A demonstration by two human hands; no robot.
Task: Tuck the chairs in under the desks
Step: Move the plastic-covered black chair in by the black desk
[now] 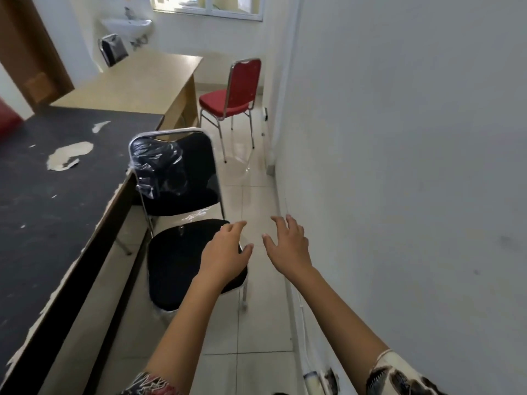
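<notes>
A black chair (182, 258) with a chrome frame and torn plastic wrap on its backrest stands beside the worn black desk (51, 201), its seat out in the aisle and facing me. My left hand (225, 252) hovers open over the seat's right edge. My right hand (288, 246) is open over the floor just right of the chair, holding nothing. Further back a red chair (231, 101) stands pulled out from the beige desk (137, 81). Another black chair (112, 49) sits at the far side of that desk.
A white wall (399, 166) runs close along the right, leaving a narrow tiled aisle (256, 189). A washbasin (128, 25) hangs on the back wall under a window. A wooden door (28, 58) is at far left. A red object (7, 118) shows at the left edge.
</notes>
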